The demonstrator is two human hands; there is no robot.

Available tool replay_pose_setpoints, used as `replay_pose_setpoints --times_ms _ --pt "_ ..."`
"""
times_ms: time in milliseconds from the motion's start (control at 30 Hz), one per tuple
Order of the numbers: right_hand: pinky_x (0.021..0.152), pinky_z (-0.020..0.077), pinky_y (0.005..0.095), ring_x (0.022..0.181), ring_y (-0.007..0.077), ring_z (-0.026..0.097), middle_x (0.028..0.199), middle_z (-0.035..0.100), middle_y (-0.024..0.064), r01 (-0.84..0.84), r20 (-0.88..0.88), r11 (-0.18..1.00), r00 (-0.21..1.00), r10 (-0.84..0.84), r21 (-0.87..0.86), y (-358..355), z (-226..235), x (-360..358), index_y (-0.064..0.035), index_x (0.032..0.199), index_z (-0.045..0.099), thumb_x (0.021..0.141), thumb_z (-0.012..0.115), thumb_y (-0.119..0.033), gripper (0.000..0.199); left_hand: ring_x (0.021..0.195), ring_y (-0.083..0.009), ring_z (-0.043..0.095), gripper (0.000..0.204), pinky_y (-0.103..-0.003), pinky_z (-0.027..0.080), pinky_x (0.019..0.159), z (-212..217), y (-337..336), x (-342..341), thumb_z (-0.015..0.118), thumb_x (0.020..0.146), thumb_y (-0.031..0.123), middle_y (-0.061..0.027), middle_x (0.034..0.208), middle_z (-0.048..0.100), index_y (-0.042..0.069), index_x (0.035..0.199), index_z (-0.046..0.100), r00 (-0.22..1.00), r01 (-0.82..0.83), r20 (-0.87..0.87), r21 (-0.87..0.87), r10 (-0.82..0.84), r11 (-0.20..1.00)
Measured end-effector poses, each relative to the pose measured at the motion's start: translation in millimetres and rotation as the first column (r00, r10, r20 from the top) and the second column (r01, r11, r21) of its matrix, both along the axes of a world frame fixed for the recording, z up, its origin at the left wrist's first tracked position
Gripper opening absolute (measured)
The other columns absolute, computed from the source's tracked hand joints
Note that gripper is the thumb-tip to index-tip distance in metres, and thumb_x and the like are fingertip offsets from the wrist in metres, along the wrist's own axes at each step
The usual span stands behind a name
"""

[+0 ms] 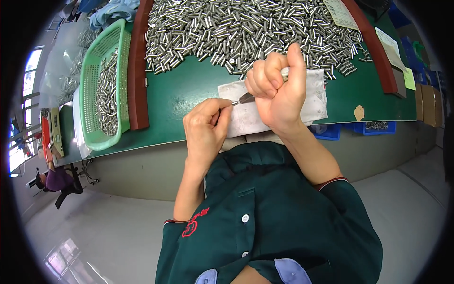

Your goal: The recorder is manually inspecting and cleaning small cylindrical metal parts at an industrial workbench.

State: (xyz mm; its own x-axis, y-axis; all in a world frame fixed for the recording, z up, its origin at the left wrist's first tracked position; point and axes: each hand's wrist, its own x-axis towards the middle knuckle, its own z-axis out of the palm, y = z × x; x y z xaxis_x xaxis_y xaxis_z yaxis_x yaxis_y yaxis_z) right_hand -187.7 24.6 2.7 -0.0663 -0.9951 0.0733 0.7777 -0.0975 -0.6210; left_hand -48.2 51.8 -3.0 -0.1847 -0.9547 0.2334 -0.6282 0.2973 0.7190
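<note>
1. Left hand: fingertips pinching a short silver metal cylindrical pin over a smudged off-white cloth. Only the pin's end shows; with so little to hold, side load could spin it or pop it out.
2. Right hand: fist wrapped round a grey metal-bladed tool, tip just beside the pin. Touching or not, can't tell. If it skids off the rounded metal, left fingertips are close: nick risk.
3. A dropped pin could roll onto the glossy green worktop, or get lost in the loose heap of silver metal pins.
</note>
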Motion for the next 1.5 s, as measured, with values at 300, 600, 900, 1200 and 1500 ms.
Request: replay_pose_setpoints --times_ms 300,600,900,1200,1500 --pt "0.041 0.0173 0.0226 0.042 0.0072 0.019 0.045 0.029 -0.0004 -0.051 0.098 0.999 0.994 0.049 0.015 3 2 0 -0.01 0.052 0.029 0.085 0.029 -0.028 0.037 0.042 -0.0157 0.038 0.006 -0.028 0.032 0.042 5 1 -1 0.062 0.066 -0.001 -0.007 0.052 0.045 0.002 0.07 0.058 0.999 -0.012 0.032 0.01 0.012 1.0" --pt "0.041 0.0175 0.0225 0.042 0.0072 0.019 0.045 0.029 -0.0003 -0.067 0.106 0.998 0.992 0.064 0.02 1 0 -1 -0.01 0.052 0.03 0.084 0.03 -0.026 0.035 0.042 -0.0138 0.037 0.006 -0.027 0.031 0.042 1 0 -3 0.062 0.067 -0.002 -0.006 0.051 0.043 0.001 0.07 0.058 1.0 -0.007 0.012 0.0 0.007 1.0" --pt "0.042 0.0172 0.025 0.04 0.0088 0.018 0.044 0.026 -0.0013 -0.054 0.172 0.997 0.983 0.061 -0.047 4 11 -20 -0.0113 0.052 0.029 0.085 0.03 -0.029 0.037 0.059 -0.0046 0.035 0.007 -0.018 0.03 0.048 15 -13 28 0.052 0.082 0.006 -0.005 0.077 0.052 0.003 0.088 0.051 0.326 0.406 -0.859 0.505 0.395 0.762" --pt "0.043 0.0172 0.0258 0.04 0.0093 0.017 0.042 0.026 -0.0022 -0.099 0.17 0.995 0.981 0.096 0.01 10 -1 -26 -0.0125 0.051 0.028 0.087 0.028 -0.029 0.039 0.061 -0.0065 0.042 0.02 -0.02 0.036 0.051 4 -19 37 0.048 0.085 0.009 -0.0071 0.077 0.054 -0.001 0.101 0.051 0.318 0.418 -0.858 0.508 0.402 0.753" --pt "0.043 0.0176 0.0258 0.039 0.0086 0.015 0.042 0.026 -0.0026 -0.097 -0.003 0.994 0.995 0.097 -0.042 12 1 -21 -0.013 0.051 0.027 0.087 0.026 -0.029 0.039 0.058 -0.008 0.043 0.019 -0.02 0.035 0.05 11 -41 43 0.046 0.087 0.018 -0.0072 0.075 0.054 0.001 0.084 0.053 0.4 0.37 -0.855 0.479 0.329 0.796"
